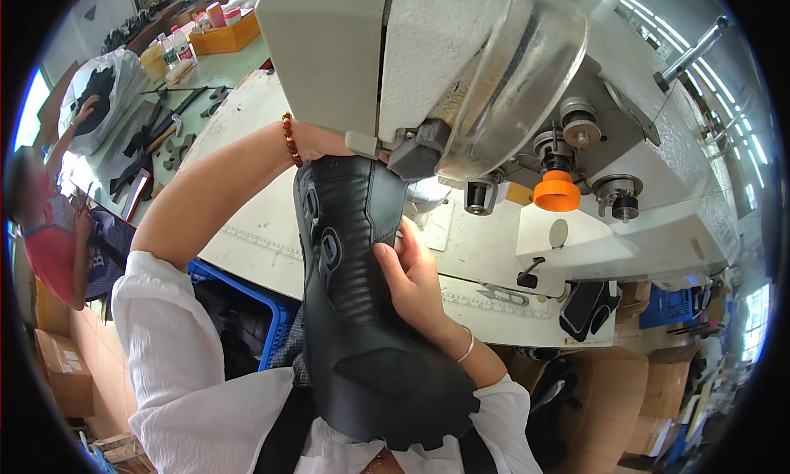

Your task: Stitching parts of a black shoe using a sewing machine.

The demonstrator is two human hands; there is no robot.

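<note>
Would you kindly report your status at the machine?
Right hand grips black ribbed leather boot upper. Left hand mostly hidden behind grey sewing machine head. Nothing obstructing.

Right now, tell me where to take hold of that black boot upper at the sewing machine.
Grip the black boot upper along its ribbed right edge, coming from the right, where the right hand holds it. Its top is tucked under the sewing machine, with the left hand there, so the mid-section is probably the freest part.

black ribbed boot upper (354, 293) with glossy side patches, standing upright, top edge tucked under the sewing machine head (428, 54), bottom flaring out toward the lap
</note>
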